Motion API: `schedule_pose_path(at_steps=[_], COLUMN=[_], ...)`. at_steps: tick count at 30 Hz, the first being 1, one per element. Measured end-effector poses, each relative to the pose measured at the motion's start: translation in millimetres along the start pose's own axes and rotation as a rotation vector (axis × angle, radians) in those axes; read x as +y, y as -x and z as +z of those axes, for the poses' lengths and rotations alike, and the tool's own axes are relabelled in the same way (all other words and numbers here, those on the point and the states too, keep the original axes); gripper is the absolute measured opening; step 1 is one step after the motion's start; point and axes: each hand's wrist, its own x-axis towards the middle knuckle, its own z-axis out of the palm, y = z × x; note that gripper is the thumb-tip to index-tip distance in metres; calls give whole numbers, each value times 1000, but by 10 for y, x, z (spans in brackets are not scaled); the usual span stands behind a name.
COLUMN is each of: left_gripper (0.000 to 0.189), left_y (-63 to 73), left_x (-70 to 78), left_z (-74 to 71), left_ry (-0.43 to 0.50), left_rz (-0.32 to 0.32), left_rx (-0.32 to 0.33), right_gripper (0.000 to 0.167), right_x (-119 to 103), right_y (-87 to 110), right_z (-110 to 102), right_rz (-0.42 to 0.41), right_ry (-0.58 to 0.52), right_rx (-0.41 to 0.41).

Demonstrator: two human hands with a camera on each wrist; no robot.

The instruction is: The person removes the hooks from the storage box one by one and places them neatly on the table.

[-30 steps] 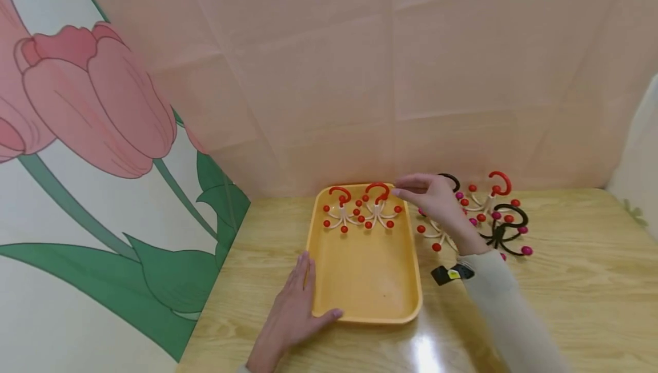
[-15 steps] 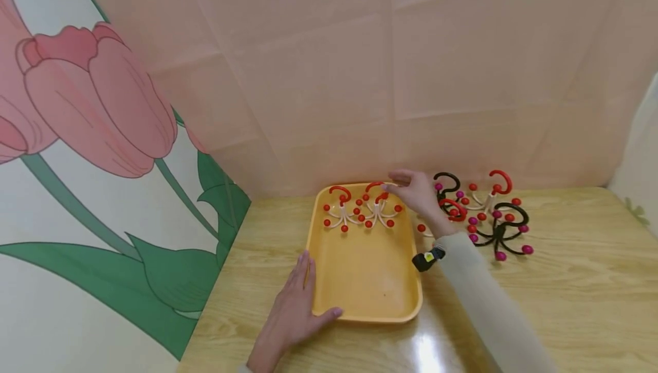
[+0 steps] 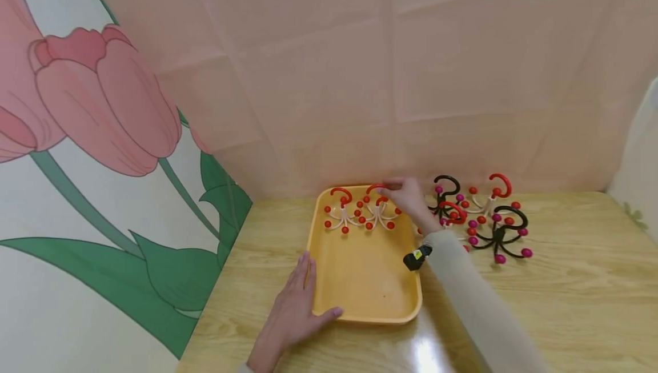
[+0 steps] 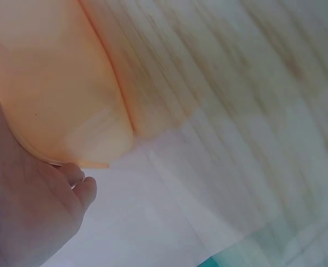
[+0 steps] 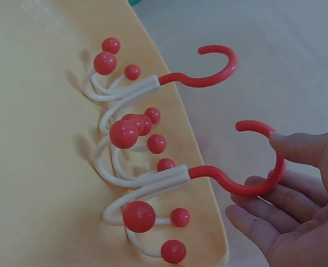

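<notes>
My right hand [image 3: 408, 197] pinches the red top hook of a red-and-white hanger [image 5: 175, 175] between thumb and fingers. This hanger, with curved white arms and red ball tips, stands at the far end of the yellow tray [image 3: 367, 281]. A matching hanger [image 3: 343, 213] stands just left of it in the tray. My left hand [image 3: 293, 307] lies along the tray's near left corner, its fingers straight against the side and the thumb stretched over the near rim. In the left wrist view part of the left hand [image 4: 47, 206] shows against the tray edge.
Right of the tray stand several more hangers: a black one with pink balls [image 3: 498, 236], another black one [image 3: 446, 181] behind, and red-and-white ones, including one [image 3: 490, 204] at the back. A pink-beige cloth [image 3: 319, 76] hangs behind the wooden table [image 3: 581, 281]; a tulip-painted panel [image 3: 103, 104] is at left.
My right hand has moved left onto the red hook of the tray's right hanger and now pinches it. Hangers behind the arm have come into view. The left hand stays put.
</notes>
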Motion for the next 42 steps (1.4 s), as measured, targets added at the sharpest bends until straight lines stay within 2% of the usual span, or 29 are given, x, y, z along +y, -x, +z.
schedule_pose_path(at_steps=[5, 14, 26, 42], left_gripper=[121, 121, 121, 122], left_y=[5, -17, -24, -24], left_x=[7, -6, 1, 14], left_z=[20, -13, -16, -11], left_ry=[5, -22, -13, -16], left_rz=[2, 17, 6, 0], left_rx=[-12, 0, -10, -13], right_gripper=[42, 28, 25, 26], right_x=[72, 105, 65, -63], right_y=[0, -1, 9, 74], right_z=[23, 28, 28, -19], right_rz=[30, 32, 49, 21], right_ry=[-11, -23, -1, -14], right_rx=[22, 22, 9, 9])
